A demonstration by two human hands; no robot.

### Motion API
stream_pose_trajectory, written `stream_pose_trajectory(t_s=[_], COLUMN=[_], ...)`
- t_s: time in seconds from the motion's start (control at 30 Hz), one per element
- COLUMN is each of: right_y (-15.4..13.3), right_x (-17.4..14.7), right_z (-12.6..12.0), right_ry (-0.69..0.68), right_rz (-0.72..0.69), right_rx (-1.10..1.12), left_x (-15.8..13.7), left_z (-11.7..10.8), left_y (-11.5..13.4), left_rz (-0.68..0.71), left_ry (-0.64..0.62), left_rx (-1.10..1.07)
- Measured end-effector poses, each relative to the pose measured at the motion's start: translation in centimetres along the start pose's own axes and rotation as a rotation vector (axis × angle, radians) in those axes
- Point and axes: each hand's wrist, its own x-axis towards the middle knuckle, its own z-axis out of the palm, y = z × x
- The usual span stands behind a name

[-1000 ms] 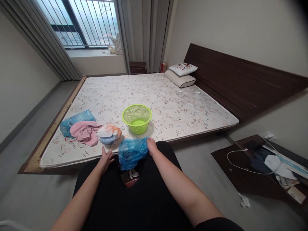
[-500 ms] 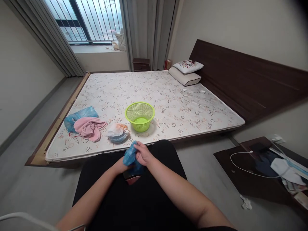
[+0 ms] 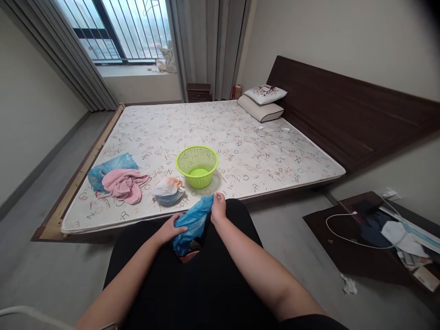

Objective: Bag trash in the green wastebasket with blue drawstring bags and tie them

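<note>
A thin blue plastic bag (image 3: 192, 223) is stretched between my hands above my lap. My left hand (image 3: 171, 229) grips its lower left side, thumb lying across the film. At the upper right end, my right hand (image 3: 219, 207) pinches the bag with its fingers closed. Just beyond, on the mattress (image 3: 261, 160), stands a lime-green plastic basket (image 3: 199, 181) with nothing visible inside. To its left sits a knotted whitish bag (image 3: 168, 191) with something bluish in its lower part. A pink cloth (image 3: 125, 183) lies crumpled against another blue plastic bag (image 3: 113, 169).
Two stacked pillows (image 3: 264, 103) lie by the dark headboard (image 3: 316, 105), with a white cable nearby. At the right, a low dark table (image 3: 337, 238) carries a cable, papers and other items. Crumpled tissue (image 3: 349, 284) lies on the floor. The bed's wooden edge (image 3: 51, 227) juts out at left.
The blue bag was bunched between close-together hands and is now drawn out long. My right hand has moved up and right, and my left hand slightly left. The view has shifted a little.
</note>
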Motion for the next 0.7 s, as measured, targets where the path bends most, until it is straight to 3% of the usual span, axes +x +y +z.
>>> stream_pose_trajectory(t_s=[0.1,0.17,0.33,0.43,0.53,0.7], right_y=[-0.3,-0.4,-0.2,0.4,1.0,1.1], right_x=[1.2,1.8,1.5,0.4,-1.0,-2.8], right_z=[-0.6,-1.2,-1.5,-0.9,0.0,0.8], right_ry=[0.099,0.148,0.098,-0.039,-0.267,-0.591], right_rz=[-0.016,0.0,0.055,0.142,0.297,0.412], right_rx=[0.004,0.002,-0.029,-0.088,-0.139,-0.208], left_x=[-0.5,-0.4,0.5,1.0,1.0,0.1], left_z=[0.7,1.1,0.7,-0.2,-0.7,-0.1], left_y=[0.0,-0.2,-0.9,-1.1,-1.3,-1.3], left_rz=[0.005,-0.059,-0.11,-0.109,-0.118,-0.134], left_ry=[-0.217,-0.28,-0.077,0.032,0.108,0.133], left_rx=[0.109,0.15,0.102,0.021,-0.053,-0.078])
